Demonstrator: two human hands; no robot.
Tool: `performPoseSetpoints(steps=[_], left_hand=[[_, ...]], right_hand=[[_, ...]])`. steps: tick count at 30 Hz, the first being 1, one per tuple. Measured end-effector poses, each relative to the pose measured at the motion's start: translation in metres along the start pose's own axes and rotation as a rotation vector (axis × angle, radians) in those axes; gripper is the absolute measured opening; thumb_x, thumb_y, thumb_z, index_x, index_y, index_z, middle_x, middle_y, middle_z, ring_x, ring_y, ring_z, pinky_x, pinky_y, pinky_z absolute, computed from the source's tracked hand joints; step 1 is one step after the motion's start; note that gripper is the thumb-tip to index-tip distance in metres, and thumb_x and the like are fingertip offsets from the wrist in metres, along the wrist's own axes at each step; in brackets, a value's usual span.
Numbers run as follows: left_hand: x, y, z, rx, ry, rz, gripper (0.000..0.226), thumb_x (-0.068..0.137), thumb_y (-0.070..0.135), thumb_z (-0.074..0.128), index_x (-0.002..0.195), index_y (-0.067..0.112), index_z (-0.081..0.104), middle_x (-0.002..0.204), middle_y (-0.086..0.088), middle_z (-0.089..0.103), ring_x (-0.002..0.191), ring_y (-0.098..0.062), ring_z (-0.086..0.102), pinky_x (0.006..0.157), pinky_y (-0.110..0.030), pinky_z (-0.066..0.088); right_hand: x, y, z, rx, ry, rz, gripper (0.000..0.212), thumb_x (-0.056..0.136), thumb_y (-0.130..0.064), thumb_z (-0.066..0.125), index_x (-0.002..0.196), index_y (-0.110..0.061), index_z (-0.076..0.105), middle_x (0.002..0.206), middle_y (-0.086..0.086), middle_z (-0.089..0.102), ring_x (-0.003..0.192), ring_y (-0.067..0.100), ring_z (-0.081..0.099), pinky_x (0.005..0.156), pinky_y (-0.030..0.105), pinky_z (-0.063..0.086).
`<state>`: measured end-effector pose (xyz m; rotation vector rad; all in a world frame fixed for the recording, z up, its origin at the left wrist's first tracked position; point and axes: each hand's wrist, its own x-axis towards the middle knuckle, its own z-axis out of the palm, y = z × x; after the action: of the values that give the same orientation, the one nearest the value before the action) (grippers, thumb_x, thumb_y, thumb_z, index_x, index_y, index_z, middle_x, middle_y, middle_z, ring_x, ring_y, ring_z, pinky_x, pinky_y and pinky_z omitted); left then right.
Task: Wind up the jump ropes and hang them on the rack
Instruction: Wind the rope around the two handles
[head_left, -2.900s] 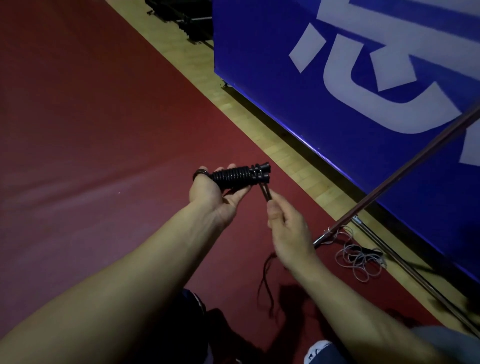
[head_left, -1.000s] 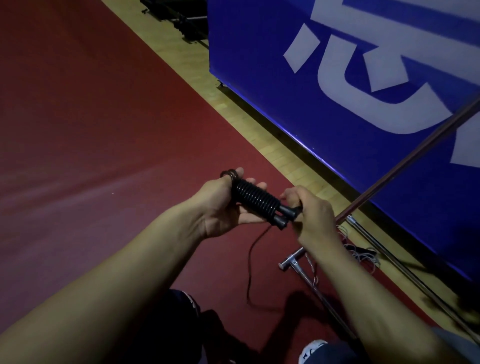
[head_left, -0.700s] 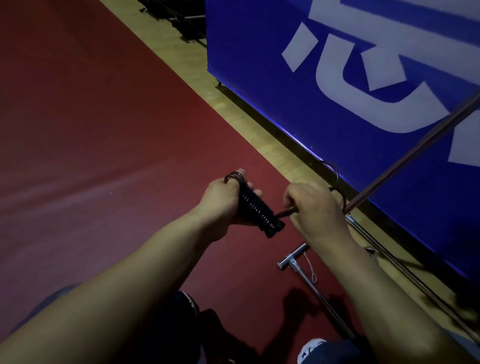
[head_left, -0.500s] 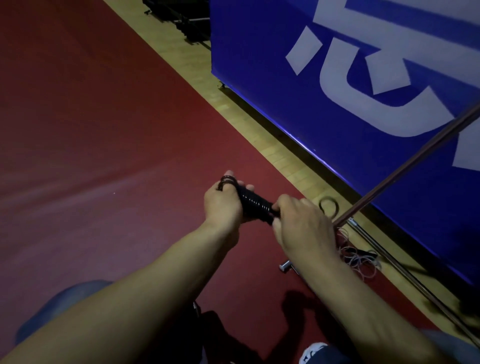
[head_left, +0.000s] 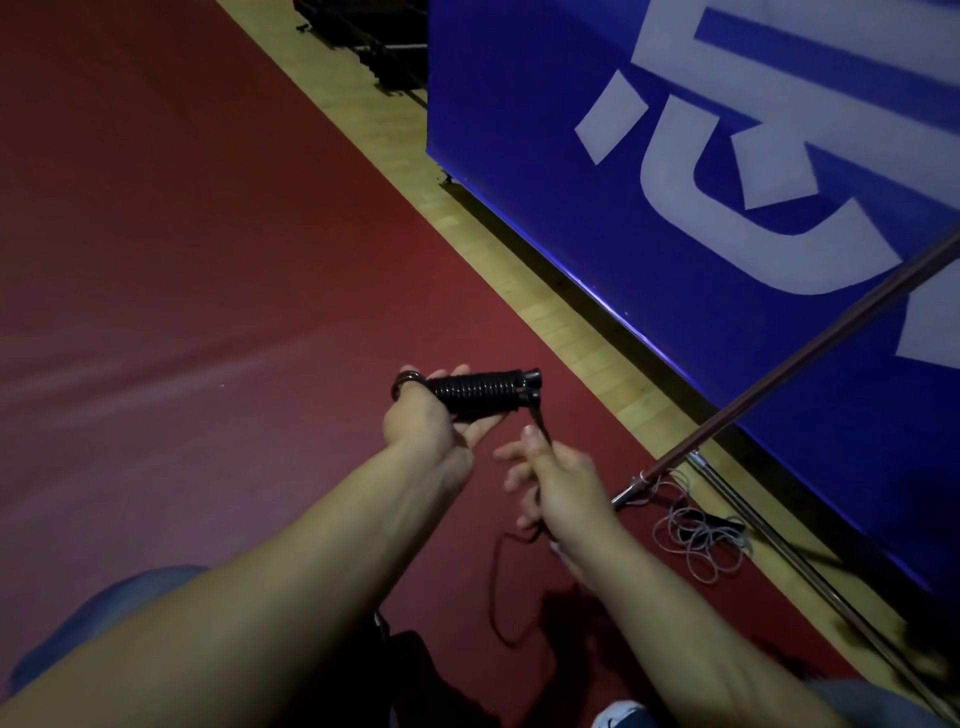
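Black rope is already wound in tight rings around the two handles (head_left: 480, 394), and your left hand (head_left: 434, 426) holds that bundle from below, fingers curled round its near end. It sits up in the air over the red mat (head_left: 208, 260), not on the rack yet.

Your right hand (head_left: 556, 480) pinches the loose rope tail (head_left: 540, 423) just under the far end of the handles. The rest of the tail (head_left: 501, 587) hangs down toward your knees.

Keep the bundle still and level with your left hand. Pull the tail snug with your right, then lay each new ring right beside the last one, so none slip over. Let the rope slide through your pinch slowly.

I think only a bit of rope is left. The metal rack pole (head_left: 779, 384) stands to your right, with another rope (head_left: 698, 540) lying by its foot.
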<state>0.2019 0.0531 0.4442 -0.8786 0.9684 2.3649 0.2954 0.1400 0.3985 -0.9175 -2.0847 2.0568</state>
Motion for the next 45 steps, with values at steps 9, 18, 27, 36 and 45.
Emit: performPoseSetpoints(steps=[9, 18, 27, 36, 45], left_hand=[[-0.004, 0.002, 0.003, -0.006, 0.026, 0.084, 0.030, 0.107, 0.029, 0.039, 0.085, 0.011, 0.051, 0.085, -0.011, 0.066, 0.073, -0.022, 0.065, 0.073, -0.061, 0.056], [-0.013, 0.002, -0.001, 0.029, -0.064, -0.016, 0.029, 0.107, 0.031, 0.039, 0.089, 0.011, 0.051, 0.092, -0.014, 0.067, 0.083, -0.032, 0.066, 0.071, -0.062, 0.054], [-0.005, 0.025, 0.007, -0.037, -0.080, 0.026, 0.029, 0.107, 0.029, 0.040, 0.091, 0.009, 0.052, 0.092, -0.015, 0.067, 0.082, -0.031, 0.066, 0.068, -0.064, 0.053], [-0.010, 0.013, 0.004, 0.070, -0.133, -0.042, 0.025, 0.106, 0.033, 0.040, 0.098, 0.013, 0.053, 0.094, -0.013, 0.068, 0.093, -0.034, 0.066, 0.064, -0.057, 0.057], [-0.025, 0.008, -0.003, 0.695, -0.523, -0.376, 0.030, 0.103, 0.038, 0.042, 0.087, 0.017, 0.056, 0.078, -0.007, 0.071, 0.066, -0.020, 0.071, 0.054, -0.044, 0.061]], right_hand=[[-0.001, 0.014, -0.003, -0.736, 0.086, -0.374, 0.043, 0.097, -0.044, 0.041, 0.083, -0.017, 0.072, 0.072, 0.004, 0.062, 0.071, 0.025, 0.058, 0.069, 0.038, 0.048], [0.001, -0.002, 0.006, -0.097, -0.038, 0.031, 0.031, 0.106, -0.019, 0.031, 0.120, -0.007, 0.056, 0.077, 0.004, 0.067, 0.041, 0.014, 0.056, 0.038, 0.020, 0.043], [-0.008, -0.010, -0.011, -0.304, 0.162, -0.537, 0.036, 0.096, -0.047, 0.042, 0.106, -0.028, 0.071, 0.069, -0.002, 0.066, 0.057, 0.017, 0.056, 0.054, 0.038, 0.042], [0.005, 0.009, -0.004, -0.568, 0.167, -0.401, 0.024, 0.100, -0.024, 0.048, 0.089, -0.012, 0.066, 0.099, 0.004, 0.053, 0.076, 0.019, 0.065, 0.060, 0.029, 0.059], [0.020, -0.007, -0.028, -0.059, 0.020, -0.191, 0.021, 0.099, -0.008, 0.049, 0.097, -0.023, 0.064, 0.089, -0.003, 0.065, 0.077, 0.004, 0.067, 0.069, 0.023, 0.056]])
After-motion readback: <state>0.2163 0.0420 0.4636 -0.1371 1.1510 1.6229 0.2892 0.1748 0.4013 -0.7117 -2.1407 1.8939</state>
